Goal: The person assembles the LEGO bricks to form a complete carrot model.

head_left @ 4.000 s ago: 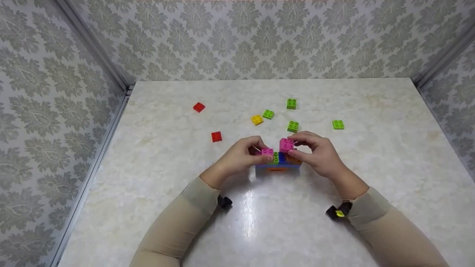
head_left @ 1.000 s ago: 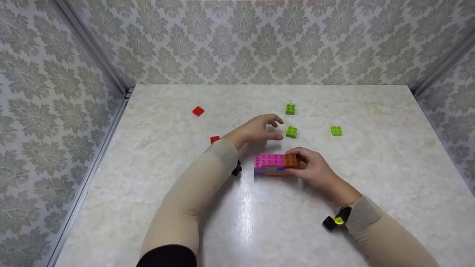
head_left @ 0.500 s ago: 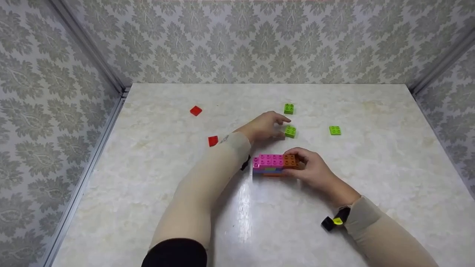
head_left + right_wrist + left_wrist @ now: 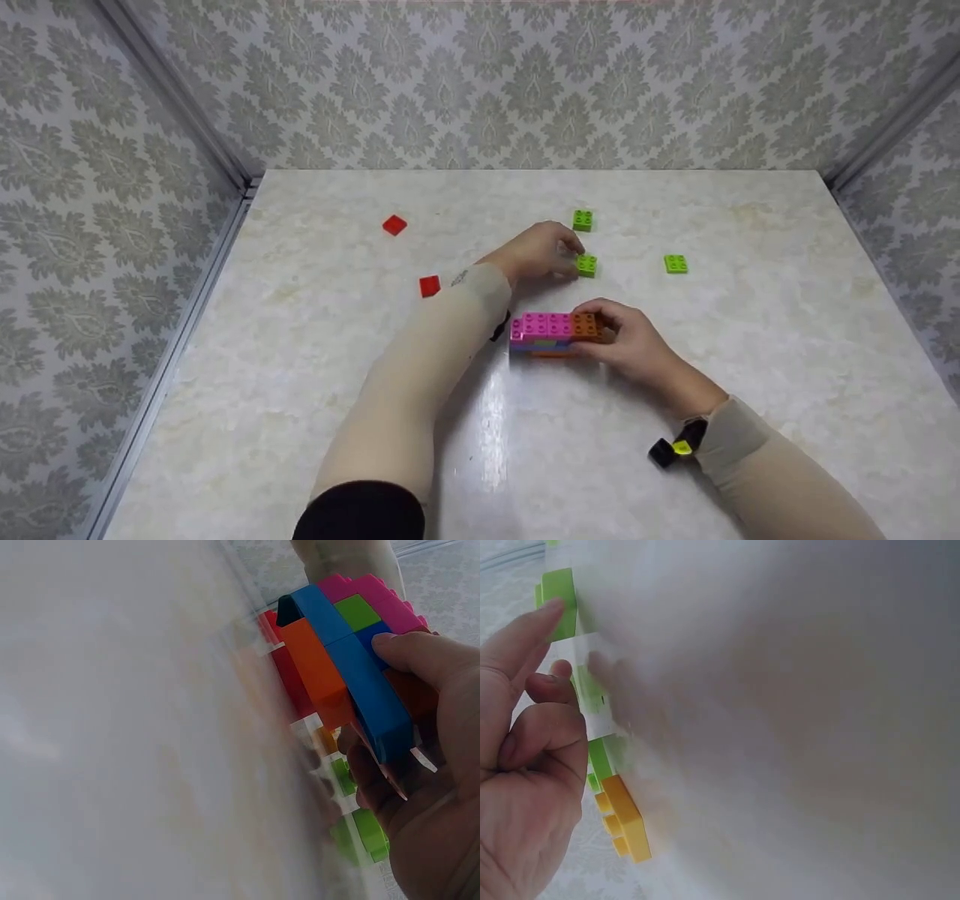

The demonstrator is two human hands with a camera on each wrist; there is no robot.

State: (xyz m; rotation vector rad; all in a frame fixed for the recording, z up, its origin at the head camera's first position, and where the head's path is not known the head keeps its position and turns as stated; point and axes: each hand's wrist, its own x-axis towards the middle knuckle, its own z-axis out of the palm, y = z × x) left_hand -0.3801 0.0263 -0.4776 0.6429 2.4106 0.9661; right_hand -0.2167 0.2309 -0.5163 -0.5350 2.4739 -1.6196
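My left hand [image 4: 536,251] reaches across the table and pinches a green toy building brick [image 4: 587,265] lying beyond the assembly. Its thumb and forefinger tips are at the brick's left side; in the left wrist view a fingertip overlaps that green brick [image 4: 562,592], with the other fingers curled. My right hand [image 4: 634,341] grips the right end of a built block of bricks [image 4: 551,324], thumb in front and fingers behind. Pink and brown bricks top it, with green and blue ones lower down. An orange brick [image 4: 315,671] shows under its blue layer in the right wrist view.
Farther back lies another green brick [image 4: 582,220], and one more green brick [image 4: 675,264] sits to the right. Two red pieces [image 4: 394,224] are on the left, one beside the left sleeve. A yellow brick [image 4: 634,825], hidden in the head view, lies behind the left hand.
The pink brick from the right hand now sits on the assembly. My left hand has left the assembly and moved up and right, its fingers closing in on the green brick. The right hand keeps its grip.
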